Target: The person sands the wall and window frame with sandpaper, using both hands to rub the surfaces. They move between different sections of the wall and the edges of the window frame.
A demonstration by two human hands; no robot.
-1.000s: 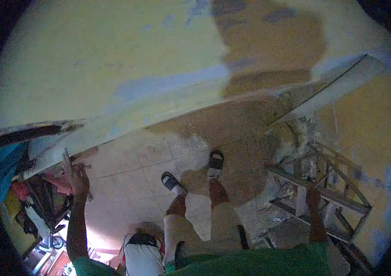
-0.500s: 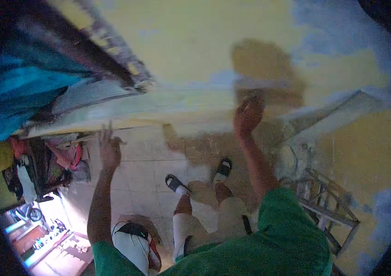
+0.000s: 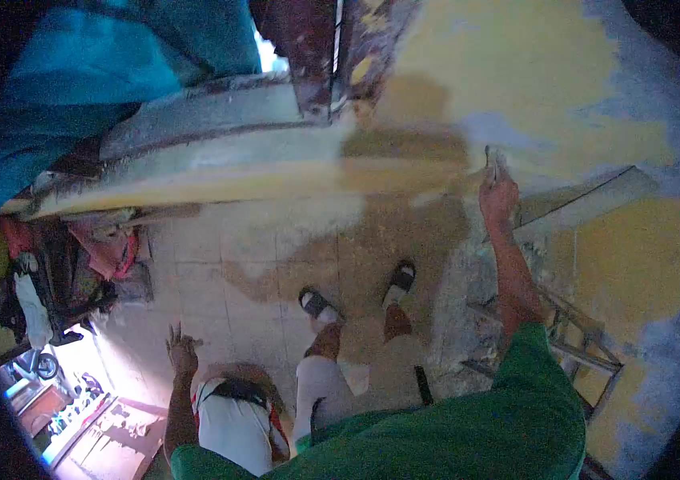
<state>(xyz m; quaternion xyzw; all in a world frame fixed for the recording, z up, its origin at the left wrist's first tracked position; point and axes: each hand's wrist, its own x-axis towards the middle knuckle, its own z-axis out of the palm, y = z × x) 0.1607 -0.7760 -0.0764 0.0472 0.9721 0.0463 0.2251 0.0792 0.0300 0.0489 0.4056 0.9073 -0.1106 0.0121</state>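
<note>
My right hand [image 3: 500,200] is closed around a small pale object with a dark edge, too blurred to name. It is raised against the low part of the patchy yellow wall [image 3: 532,72], beside a ledge. Down at the left, above the tiled floor [image 3: 248,280], my left hand [image 3: 181,350] has its fingers apart and holds nothing.
Another person in a white top [image 3: 232,428] is close on my left. A metal frame [image 3: 588,360] stands at right. Teal cloth [image 3: 100,60] hangs upper left, above hanging bags and clothes [image 3: 32,300]. A bright doorway with a motorbike [image 3: 44,366] lies lower left.
My right hand has moved right along the wall. My left hand has dropped lower and nearer my body. The view has shifted, and my shadow now falls further left.
</note>
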